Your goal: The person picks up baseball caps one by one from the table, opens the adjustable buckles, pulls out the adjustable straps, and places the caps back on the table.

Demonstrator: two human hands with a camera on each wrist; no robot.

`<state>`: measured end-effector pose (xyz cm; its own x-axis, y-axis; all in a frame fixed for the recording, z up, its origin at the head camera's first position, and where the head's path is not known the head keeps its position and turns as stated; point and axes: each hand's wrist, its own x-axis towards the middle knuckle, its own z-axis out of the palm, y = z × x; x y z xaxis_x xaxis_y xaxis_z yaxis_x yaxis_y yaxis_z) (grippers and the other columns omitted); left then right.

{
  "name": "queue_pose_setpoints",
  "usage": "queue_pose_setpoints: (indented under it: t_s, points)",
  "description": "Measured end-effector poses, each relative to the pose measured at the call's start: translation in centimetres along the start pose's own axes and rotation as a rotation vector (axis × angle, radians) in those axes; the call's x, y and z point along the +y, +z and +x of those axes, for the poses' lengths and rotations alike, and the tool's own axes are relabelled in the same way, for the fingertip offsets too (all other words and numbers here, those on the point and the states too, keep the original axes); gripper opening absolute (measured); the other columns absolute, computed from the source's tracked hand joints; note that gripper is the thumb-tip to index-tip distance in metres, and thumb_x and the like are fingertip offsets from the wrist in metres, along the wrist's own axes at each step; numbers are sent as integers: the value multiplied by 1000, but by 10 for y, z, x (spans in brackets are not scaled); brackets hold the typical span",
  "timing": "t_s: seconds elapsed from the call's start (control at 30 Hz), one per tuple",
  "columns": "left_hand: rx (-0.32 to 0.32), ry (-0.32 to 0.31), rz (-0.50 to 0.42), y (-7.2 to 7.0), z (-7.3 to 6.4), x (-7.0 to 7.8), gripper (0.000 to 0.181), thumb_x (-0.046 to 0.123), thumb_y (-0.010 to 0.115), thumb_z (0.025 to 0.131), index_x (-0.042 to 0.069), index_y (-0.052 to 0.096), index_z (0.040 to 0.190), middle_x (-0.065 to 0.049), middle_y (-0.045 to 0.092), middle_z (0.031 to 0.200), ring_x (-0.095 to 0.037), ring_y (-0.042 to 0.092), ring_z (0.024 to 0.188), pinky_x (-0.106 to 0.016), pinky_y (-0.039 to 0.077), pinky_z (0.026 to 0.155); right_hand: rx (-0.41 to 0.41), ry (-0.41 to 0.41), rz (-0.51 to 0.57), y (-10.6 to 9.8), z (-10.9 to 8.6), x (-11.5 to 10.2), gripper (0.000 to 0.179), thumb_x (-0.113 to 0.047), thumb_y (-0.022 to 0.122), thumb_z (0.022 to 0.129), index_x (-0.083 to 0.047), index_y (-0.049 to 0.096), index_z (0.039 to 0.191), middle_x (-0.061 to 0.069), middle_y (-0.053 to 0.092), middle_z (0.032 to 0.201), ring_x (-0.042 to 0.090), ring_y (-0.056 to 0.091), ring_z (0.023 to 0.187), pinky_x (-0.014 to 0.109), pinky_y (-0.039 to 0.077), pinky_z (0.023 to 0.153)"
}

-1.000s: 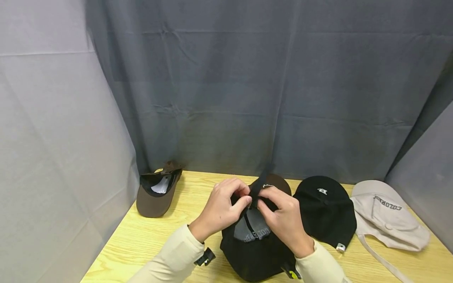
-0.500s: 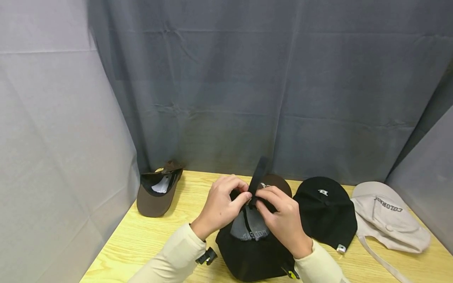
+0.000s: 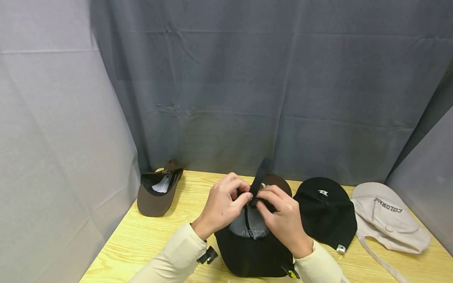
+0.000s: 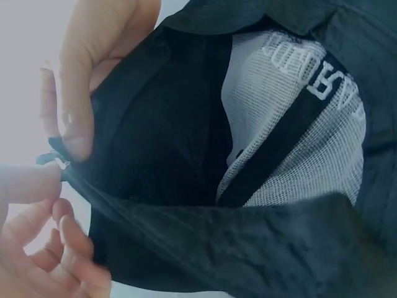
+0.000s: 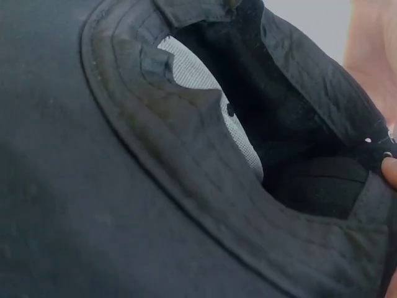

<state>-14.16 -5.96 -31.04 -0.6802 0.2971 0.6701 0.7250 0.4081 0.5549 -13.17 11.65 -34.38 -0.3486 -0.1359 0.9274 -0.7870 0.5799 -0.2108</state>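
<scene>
Pinching narrowly at the strap (image 3: 261,173) of a mesh-lined black cap (image 3: 253,257), a person's left hand (image 3: 222,205) and right hand (image 3: 284,214) meet at the cap's far edge, about equally near. The strap's long axis points up and away from the cap, leaning right. Beneath the cap lies the desk (image 3: 116,251); just beyond, a brown cap (image 3: 281,183).

Your head camera looks forward and down at the held black cap (image 3: 255,255) from well above; your wrist cameras look in close from its left and right, and both share its pale mesh lining (image 4: 257,99).
</scene>
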Motion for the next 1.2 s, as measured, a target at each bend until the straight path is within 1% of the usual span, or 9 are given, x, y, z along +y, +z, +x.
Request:
queue_pose_setpoints:
  t_s: [0.07,0.17,0.27,0.33,0.57,0.73,0.9,1.1,1.2]
  points:
    - [5,4,-14,0,0,0,8,8,76,82,13,69,82,3,58,80,-5,47,63,-16,41,60,-9,-3,8,0,0,0,28,13,73,67,-9,73,85,2,68,84,16,65,78,14,49,82]
    - [63,-6,-50,-1,1,-1,11,6,73,84,12,65,80,1,56,80,-4,49,65,-19,45,59,-41,20,24,-1,-2,0,29,13,73,69,-11,73,86,0,68,85,14,65,79,12,48,82]
    - [109,-36,-88,-2,1,-2,12,4,70,87,11,63,80,-1,56,81,-5,51,67,-20,47,59,-68,36,30,-2,-4,-1,29,13,74,70,-11,72,87,-1,67,85,13,64,79,12,48,82]
    - [118,-69,-103,-1,1,-1,11,5,69,88,10,63,82,-1,57,80,-6,52,67,-20,47,59,-75,38,27,-1,-4,-1,30,13,74,69,-11,72,87,0,67,85,13,64,78,14,49,79]
    - [107,-126,-116,3,-1,-1,8,7,68,90,12,63,85,-1,60,80,-9,56,67,-22,49,61,-114,99,-18,0,-5,-2,24,3,77,74,-12,73,92,0,67,90,10,58,75,17,45,67]
    - [108,-142,-122,5,-1,3,7,9,68,91,11,63,87,-1,62,81,-6,56,67,-21,49,62,-118,48,-55,1,-3,-3,24,-2,83,72,-11,75,92,0,67,89,13,62,76,23,51,69]
    - [103,-169,-131,7,-2,6,5,10,69,90,9,65,88,-3,66,79,-5,57,66,-18,50,62,-99,18,-60,3,-4,-3,21,-1,81,71,-10,75,89,0,67,86,14,64,76,28,52,69]
    - [52,-207,-179,9,-6,6,6,9,66,91,7,68,97,-4,71,86,-9,64,72,-20,54,67,-66,4,-50,5,-5,-1,17,-2,79,72,-9,74,87,0,66,83,14,63,73,28,51,67]
    - [24,-192,-199,11,-10,5,6,6,66,89,8,67,95,-4,69,89,-10,65,77,-22,56,72,-46,14,-62,4,-5,1,16,-1,78,72,-7,73,86,2,66,82,15,62,71,28,50,66]
